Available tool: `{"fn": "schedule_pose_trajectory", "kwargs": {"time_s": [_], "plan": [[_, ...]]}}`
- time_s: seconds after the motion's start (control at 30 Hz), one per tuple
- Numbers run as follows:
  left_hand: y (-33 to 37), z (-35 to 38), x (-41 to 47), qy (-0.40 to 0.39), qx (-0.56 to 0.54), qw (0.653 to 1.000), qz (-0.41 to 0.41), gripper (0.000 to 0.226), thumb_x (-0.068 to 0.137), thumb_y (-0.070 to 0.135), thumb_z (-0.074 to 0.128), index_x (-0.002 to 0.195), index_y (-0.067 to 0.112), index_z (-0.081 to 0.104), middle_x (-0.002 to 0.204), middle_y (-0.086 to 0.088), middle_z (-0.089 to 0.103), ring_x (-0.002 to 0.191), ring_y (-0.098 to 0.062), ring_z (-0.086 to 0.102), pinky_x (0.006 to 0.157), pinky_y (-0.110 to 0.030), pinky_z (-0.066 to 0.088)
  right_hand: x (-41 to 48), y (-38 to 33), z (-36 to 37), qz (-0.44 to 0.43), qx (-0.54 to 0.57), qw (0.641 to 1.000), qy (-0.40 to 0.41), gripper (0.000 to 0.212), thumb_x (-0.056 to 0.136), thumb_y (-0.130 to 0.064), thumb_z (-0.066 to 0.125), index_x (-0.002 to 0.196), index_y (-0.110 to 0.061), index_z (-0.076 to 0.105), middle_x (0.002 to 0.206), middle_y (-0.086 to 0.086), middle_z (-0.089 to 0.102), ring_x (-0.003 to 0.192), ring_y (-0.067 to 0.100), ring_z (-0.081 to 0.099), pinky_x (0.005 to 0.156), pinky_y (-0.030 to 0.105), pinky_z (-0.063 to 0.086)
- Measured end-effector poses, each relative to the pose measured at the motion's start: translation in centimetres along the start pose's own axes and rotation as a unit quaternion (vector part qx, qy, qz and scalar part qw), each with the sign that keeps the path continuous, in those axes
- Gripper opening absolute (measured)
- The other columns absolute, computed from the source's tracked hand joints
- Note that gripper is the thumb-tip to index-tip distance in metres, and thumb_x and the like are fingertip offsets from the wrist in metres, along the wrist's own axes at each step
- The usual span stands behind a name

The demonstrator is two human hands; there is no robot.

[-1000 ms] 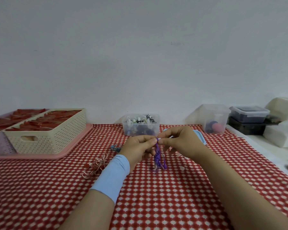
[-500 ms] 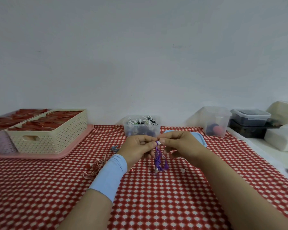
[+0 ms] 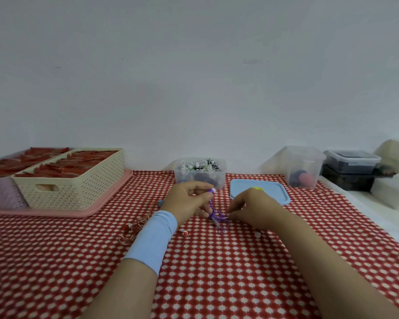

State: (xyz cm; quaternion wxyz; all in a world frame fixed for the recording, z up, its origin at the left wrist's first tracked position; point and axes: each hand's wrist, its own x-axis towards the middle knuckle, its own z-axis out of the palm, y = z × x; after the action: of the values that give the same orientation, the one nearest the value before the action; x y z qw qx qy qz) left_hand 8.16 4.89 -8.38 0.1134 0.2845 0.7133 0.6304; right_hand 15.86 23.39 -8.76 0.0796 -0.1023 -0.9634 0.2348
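Head view: left hand [image 3: 187, 201] gripped purple earphones [image 3: 215, 212] at earbud end, fingers curled. Right hand [image 3: 251, 208] pinched their cord lower, just above red checked tablecloth [image 3: 217, 272]. Earphones hung between hands, near clear tub [image 3: 199, 178].

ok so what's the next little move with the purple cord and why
Probably draw the right hand rightward to pull the purple cord straight: the left hand pinches its earbud end up high, the right pinches it lower, and slack loops lie on the tablecloth.
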Motion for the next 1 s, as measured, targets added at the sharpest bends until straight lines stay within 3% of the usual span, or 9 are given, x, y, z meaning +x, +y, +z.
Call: {"fn": "schedule_pose_trajectory", "kwargs": {"time_s": [0.17,0.27,0.4,0.57,0.7,0.87,0.93,1.0], "plan": [[-0.1,-0.1,0.1,-0.002,0.055,0.998,0.003,0.021,0.088,0.003,0.069,0.107,0.011,0.068,0.101,-0.008,0.070,0.064,-0.022,0.071,0.058,-0.030,0.060,0.2,0.4,-0.2,0.006,0.096,0.995,0.041,0.010,0.080,-0.020,0.083,0.080,-0.028,0.078,0.081,-0.014,0.074,0.078,0.000,0.066,0.068,0.011,0.049],[-0.1,-0.1,0.0,-0.014,0.075,0.997,0.004,0.031,0.087,0.002,0.069,0.114,0.018,0.069,0.103,-0.005,0.069,0.063,-0.018,0.071,0.058,-0.026,0.058,0.2,0.5,-0.1,0.007,0.145,0.988,0.059,0.013,0.080,-0.020,0.084,0.083,-0.031,0.077,0.083,-0.011,0.074,0.075,-0.001,0.066,0.067,0.011,0.046],[-0.2,-0.2,0.0,-0.007,0.108,0.994,0.013,0.025,0.084,0.003,0.073,0.108,0.011,0.072,0.081,-0.003,0.072,0.061,-0.015,0.070,0.059,-0.026,0.059,0.2,0.6,0.0,0.002,0.178,0.983,0.042,0.011,0.086,-0.015,0.078,0.091,-0.025,0.081,0.087,-0.010,0.077,0.074,-0.008,0.066,0.062,0.003,0.045],[-0.6,-0.4,0.5,0.020,0.155,0.988,0.011,0.019,0.083,0.010,0.076,0.101,0.012,0.074,0.068,0.000,0.073,0.057,-0.018,0.068,0.055,-0.025,0.056,0.2,0.4,0.2,0.007,0.176,0.984,0.036,0.010,0.086,-0.017,0.078,0.092,-0.024,0.082,0.090,-0.012,0.077,0.083,-0.003,0.068,0.067,0.004,0.045],[-0.9,-0.6,0.8,0.026,0.199,0.979,0.017,0.019,0.082,0.016,0.078,0.100,0.020,0.074,0.084,0.009,0.071,0.066,-0.012,0.069,0.071,-0.025,0.059,0.2,0.4,0.2,0.006,0.178,0.983,0.034,0.009,0.086,-0.018,0.078,0.091,-0.023,0.082,0.089,-0.013,0.077,0.081,-0.004,0.067,0.063,0.002,0.045],[-1.6,-0.5,1.2,0.006,0.370,0.929,0.024,0.031,0.091,0.034,0.065,0.122,0.032,0.065,0.125,0.012,0.062,0.118,-0.011,0.056,0.100,-0.029,0.044,0.2,0.5,0.2,-0.002,0.183,0.982,0.041,0.016,0.087,-0.010,0.076,0.090,-0.024,0.082,0.088,-0.012,0.077,0.078,-0.005,0.067,0.064,0.002,0.046],[-1.5,-0.3,1.4,0.025,0.410,0.910,0.050,0.036,0.095,0.040,0.056,0.131,0.034,0.059,0.138,0.008,0.053,0.128,-0.014,0.047,0.108,-0.033,0.037,0.3,0.5,0.2,0.002,0.183,0.982,0.037,0.016,0.087,-0.010,0.075,0.088,-0.025,0.082,0.087,-0.014,0.077,0.079,-0.005,0.067,0.064,0.001,0.046],[-1.1,0.1,1.7,0.041,0.442,0.890,0.101,0.035,0.098,0.041,0.051,0.131,0.034,0.059,0.137,0.007,0.053,0.130,-0.015,0.043,0.108,-0.033,0.034,0.3,0.5,0.2,0.009,0.176,0.983,0.040,0.012,0.087,-0.014,0.075,0.089,-0.024,0.082,0.088,-0.015,0.077,0.080,-0.006,0.066,0.063,0.001,0.044]]}}
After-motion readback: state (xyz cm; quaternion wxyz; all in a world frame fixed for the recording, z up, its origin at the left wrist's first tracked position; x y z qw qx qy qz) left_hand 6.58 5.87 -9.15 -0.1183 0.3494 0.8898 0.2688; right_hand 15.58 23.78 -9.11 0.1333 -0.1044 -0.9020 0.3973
